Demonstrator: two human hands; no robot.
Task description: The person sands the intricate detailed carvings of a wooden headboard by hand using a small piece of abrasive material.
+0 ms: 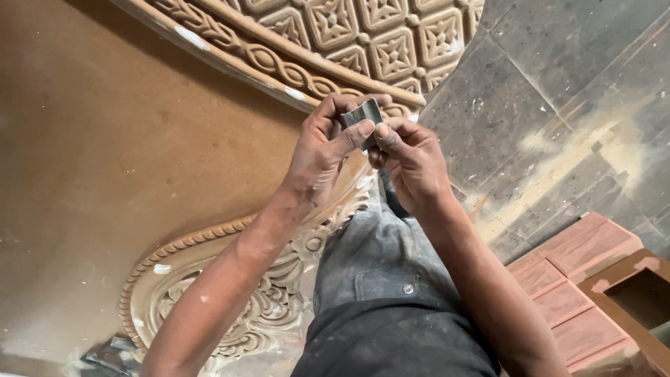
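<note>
A large brown carved board [105, 153] is spread beneath and to the left of the fingers, its plain middle bordered by a braided band and a field of square flower panels above the fingertips, with a round scrolled medallion [209, 293] carved lower down, under the left forearm. To the right of the fingers a grey tiled floor [558, 105] dusted with pale powder is seen, and farther down on that side a panelled reddish board [572, 279] is laid. Dusty grey trousers [377, 258] are seen directly below the hands. The left hand [322, 150] and the right hand [412, 164] are raised together, touching. A small folded piece of grey sandpaper [363, 115] is pinched between them: it is clamped by the left thumb and curled fingers, while its lower edge is gripped by the closed right fingertips.
</note>
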